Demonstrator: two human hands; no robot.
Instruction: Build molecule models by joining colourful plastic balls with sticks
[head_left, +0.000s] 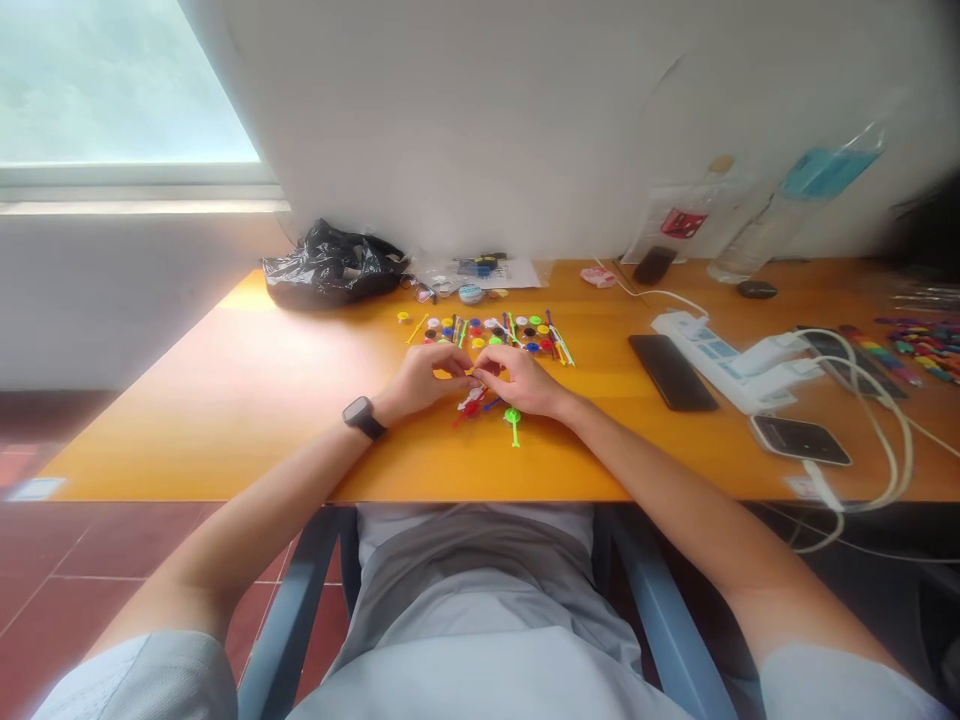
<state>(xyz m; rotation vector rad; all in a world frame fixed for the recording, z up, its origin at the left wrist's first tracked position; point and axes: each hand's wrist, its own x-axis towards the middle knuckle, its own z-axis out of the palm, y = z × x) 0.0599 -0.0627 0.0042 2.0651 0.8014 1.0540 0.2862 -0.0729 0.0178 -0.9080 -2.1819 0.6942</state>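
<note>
Orange-brown tabletop [187, 420], glossy, along a pale wall [465, 120]; glare at left, below a bright window [112, 80]. Red tiled floor [67, 590] beneath. Mid-desk: left hand [420, 380] and right hand [525, 382] brought together at the fingertips, thumbs and fingers curled inward; cannot tell what is pinched there. Small plastic pieces [496, 341], many colours, in loose rows just beyond; red piece [471, 408] just nearer, green piece [514, 424] near the right hand. Black plastic bag [330, 265] at back left. To the right, dark phone [673, 372] beside power strip [701, 350]; blue-labelled bottle [829, 172] behind.
</note>
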